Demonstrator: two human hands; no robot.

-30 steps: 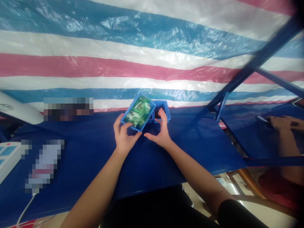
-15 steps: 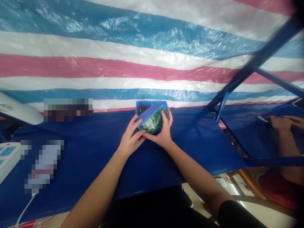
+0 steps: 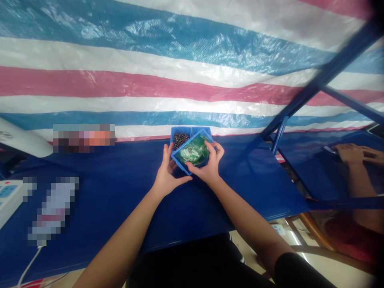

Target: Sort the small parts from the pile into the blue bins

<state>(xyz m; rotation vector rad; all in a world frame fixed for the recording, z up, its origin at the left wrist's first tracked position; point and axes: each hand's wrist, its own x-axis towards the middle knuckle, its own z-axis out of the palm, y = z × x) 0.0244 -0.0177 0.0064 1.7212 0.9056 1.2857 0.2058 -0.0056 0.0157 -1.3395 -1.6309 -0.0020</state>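
Note:
Both my hands hold a small blue plastic tray (image 3: 181, 162) filled with green circuit boards (image 3: 193, 150), tilted and turned at an angle above the blue table (image 3: 120, 192). My left hand (image 3: 168, 174) grips its near left corner, my right hand (image 3: 210, 164) its right side. Just behind it a second blue tray (image 3: 180, 132) rests by the striped tarp; its left compartment holds small dark parts (image 3: 180, 140).
A striped tarp (image 3: 180, 80) hangs behind the table. A white power strip (image 3: 9, 198) and cable lie at the left, beside blurred items. A blue metal frame (image 3: 300, 100) crosses at the right, where another person's hands (image 3: 354, 154) work.
The tray with the green boards has moved from the left over to the right, in front of the rear tray, and now tilts with its open face towards me. Both hands hold it.

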